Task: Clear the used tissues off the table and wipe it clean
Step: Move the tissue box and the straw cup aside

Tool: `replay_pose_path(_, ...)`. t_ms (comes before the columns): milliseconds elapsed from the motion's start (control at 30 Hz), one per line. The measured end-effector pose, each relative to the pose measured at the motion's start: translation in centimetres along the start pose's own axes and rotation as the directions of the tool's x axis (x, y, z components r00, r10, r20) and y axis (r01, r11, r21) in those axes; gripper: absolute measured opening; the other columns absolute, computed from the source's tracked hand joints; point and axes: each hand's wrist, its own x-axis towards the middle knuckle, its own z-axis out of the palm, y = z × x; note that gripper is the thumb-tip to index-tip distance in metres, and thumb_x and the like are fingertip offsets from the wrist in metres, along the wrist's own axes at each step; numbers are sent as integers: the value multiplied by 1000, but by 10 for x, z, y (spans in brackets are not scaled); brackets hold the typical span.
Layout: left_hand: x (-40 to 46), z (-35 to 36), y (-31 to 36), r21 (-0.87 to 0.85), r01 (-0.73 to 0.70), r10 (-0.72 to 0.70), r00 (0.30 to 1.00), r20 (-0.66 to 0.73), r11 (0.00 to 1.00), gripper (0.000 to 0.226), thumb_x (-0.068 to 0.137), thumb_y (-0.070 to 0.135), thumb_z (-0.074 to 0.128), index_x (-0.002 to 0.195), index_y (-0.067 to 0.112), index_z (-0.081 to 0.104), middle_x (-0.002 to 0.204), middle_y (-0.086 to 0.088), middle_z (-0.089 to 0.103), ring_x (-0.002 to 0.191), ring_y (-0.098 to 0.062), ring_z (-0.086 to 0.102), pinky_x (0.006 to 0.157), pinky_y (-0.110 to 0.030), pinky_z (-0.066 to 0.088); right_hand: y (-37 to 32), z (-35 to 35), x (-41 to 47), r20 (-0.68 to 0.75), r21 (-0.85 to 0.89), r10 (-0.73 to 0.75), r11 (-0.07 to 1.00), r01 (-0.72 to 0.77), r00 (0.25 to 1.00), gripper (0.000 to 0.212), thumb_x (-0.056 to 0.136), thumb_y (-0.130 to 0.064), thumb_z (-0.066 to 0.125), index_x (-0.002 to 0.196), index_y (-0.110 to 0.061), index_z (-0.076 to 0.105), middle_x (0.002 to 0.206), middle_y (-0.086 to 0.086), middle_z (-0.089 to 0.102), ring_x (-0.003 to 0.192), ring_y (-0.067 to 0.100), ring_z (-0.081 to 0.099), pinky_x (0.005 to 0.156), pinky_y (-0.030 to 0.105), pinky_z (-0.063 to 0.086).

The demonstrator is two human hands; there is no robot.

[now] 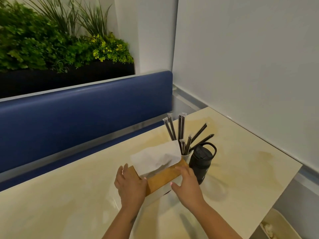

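We see both hands bracket a wooden tissue box (162,178) on the cream table (69,204), apparently steadying or repositioning it. The left hand (131,185) curls over the box's near-left end; the right hand (187,185) rests with relaxed, straight fingers against its right end. A fresh tissue (155,157) stands up just beyond the fingertips. Further off stand a cup of wrapped straws (183,133) and a black bottle (201,163). No used tissues show on the tabletop.
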Motion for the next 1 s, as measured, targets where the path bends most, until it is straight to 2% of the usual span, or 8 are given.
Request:
replay_pose_path(133, 13, 1, 2, -120, 182, -166, 977, 137, 976, 98, 82, 26, 68, 148, 5, 0, 154, -17, 13, 140, -34, 15, 114, -44, 18, -3, 2, 1, -5, -9, -8, 1000, 8, 1000, 50, 87, -28, 64, 132, -28, 43, 137, -7, 36, 126, 12, 38, 89, 16, 33)
replay_pose_path(367, 16, -6, 4, -312, 412, -326, 899, 293, 856, 130, 44, 46, 67, 149, 13, -2, 149, -18, 25, 129, -40, 36, 101, -54, 40, -2, 9, -6, -18, -38, -9, 999, 8, 1000, 54, 87, -28, 62, 136, -27, 38, 142, -7, 32, 131, 11, 33, 100, 20, 32)
replay_pose_path(533, 16, -8, 6, -291, 485, -356, 845, 399, 825, 113, 64, 38, 75, 148, 14, 4, 143, -18, 33, 121, -42, 41, 93, -57, 44, -1, 9, -11, -27, -38, -3, 999, 2, 1000, 58, 87, -28, 62, 139, -27, 36, 144, -7, 30, 133, 12, 31, 103, 21, 33)
replay_pose_path(633, 17, -12, 4, -263, 489, -369, 840, 398, 832, 111, 59, 38, 75, 145, 9, 11, 134, -17, 41, 113, -39, 46, 86, -50, 48, 1, 7, -11, -43, -40, 6, 999, -8, 999, 58, 87, -28, 63, 139, -27, 36, 142, -7, 32, 131, 11, 33, 99, 20, 34)
replay_pose_path(733, 17, -13, -2, -238, 483, -375, 844, 384, 843, 90, 77, 26, 69, 144, 8, 11, 129, -16, 44, 105, -36, 49, 79, -46, 50, 3, 8, -10, -61, -22, 22, 999, -23, 998, 61, 86, -27, 64, 139, -25, 35, 143, -6, 32, 131, 12, 33, 102, 22, 33)
replay_pose_path(833, 15, -18, -5, -229, 461, -354, 851, 388, 857, 80, 74, 27, 68, 136, 5, 23, 108, -13, 50, 85, -27, 51, 59, -33, 46, 2, 12, -9, -61, 5, 50, 999, -50, 997, 69, 85, -27, 65, 144, -21, 30, 147, -5, 30, 135, 14, 30, 107, 25, 30)
replay_pose_path(900, 12, -23, -6, -232, 450, -341, 856, 389, 862, 81, 68, 31, 70, 132, 6, 27, 97, -8, 50, 78, -22, 50, 57, -32, 44, 2, 16, -7, -56, 36, 68, 997, -66, 996, 72, 84, -28, 66, 145, -22, 28, 148, -4, 31, 136, 15, 29, 107, 26, 30)
replay_pose_path(1000, 11, -28, -10, -226, 455, -351, 855, 382, 861, 82, 76, 31, 71, 138, 7, 22, 104, -8, 49, 77, -20, 48, 56, -31, 44, 0, 19, -5, -50, 81, 98, 992, -94, 994, 72, 83, -29, 67, 145, -24, 29, 146, -4, 35, 135, 16, 30, 104, 27, 33)
